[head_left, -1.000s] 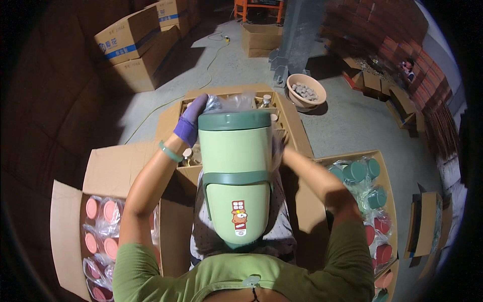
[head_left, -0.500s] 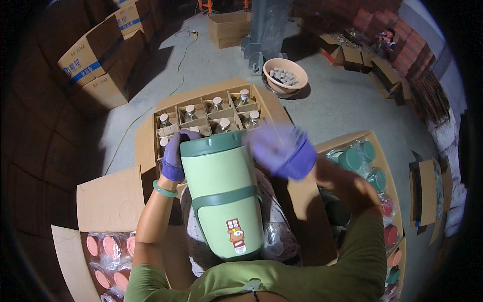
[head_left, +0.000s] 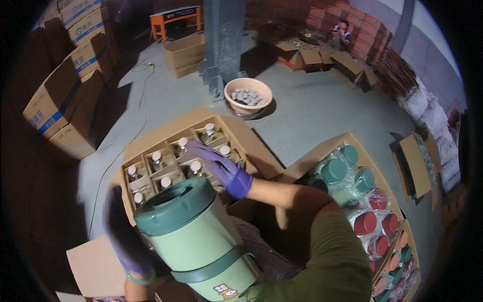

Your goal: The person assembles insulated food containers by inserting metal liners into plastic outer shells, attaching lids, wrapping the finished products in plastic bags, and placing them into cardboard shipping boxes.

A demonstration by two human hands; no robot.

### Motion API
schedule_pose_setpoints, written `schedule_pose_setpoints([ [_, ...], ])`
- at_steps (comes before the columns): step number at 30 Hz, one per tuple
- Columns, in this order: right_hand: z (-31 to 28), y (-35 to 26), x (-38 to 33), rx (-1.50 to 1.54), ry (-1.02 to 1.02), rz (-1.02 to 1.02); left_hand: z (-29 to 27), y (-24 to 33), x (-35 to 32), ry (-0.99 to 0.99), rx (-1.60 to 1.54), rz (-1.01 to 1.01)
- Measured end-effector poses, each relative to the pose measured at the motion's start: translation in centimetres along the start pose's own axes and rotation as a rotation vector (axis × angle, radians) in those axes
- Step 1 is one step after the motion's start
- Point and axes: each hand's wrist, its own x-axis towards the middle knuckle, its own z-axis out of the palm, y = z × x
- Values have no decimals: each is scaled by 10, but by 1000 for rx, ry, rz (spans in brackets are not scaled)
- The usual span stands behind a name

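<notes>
Down near the lower edge of the view, a pale green jug point(head_left: 201, 241) with a dark green rim and a dark green band stands tilted against the person's lap, its open mouth facing up. The left hand point(head_left: 123, 231), in a purple glove and blurred, lies flat against the jug's left side with its fingers stretched out along the wall; they press on it rather than close around it. The right hand point(head_left: 221, 168), also in a purple glove, reaches over the jug's rim to the open cardboard box point(head_left: 251, 143) just behind it. Its fingers are spread and loosely open above the bottles point(head_left: 182, 146) with white caps that stand upright in the box's card dividers; whether they touch a cap cannot be told, and they hold nothing. To the person's right, another open box point(head_left: 322, 151) holds teal and red lids point(head_left: 365, 221) wrapped in clear plastic. Farther off on the concrete floor sits a round tan basin point(head_left: 248, 95) filled with small grey pieces, near a grey steel column point(head_left: 224, 40).
</notes>
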Motion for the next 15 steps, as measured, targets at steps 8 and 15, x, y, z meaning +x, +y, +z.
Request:
schedule_pose_setpoints([
  [8, 0, -11, 4, 39, -178, -44, -8, -9, 4, 228, -70, -442],
  [15, 7, 2, 9, 119, -235, 460, 9, 13, 13, 104, -180, -311],
])
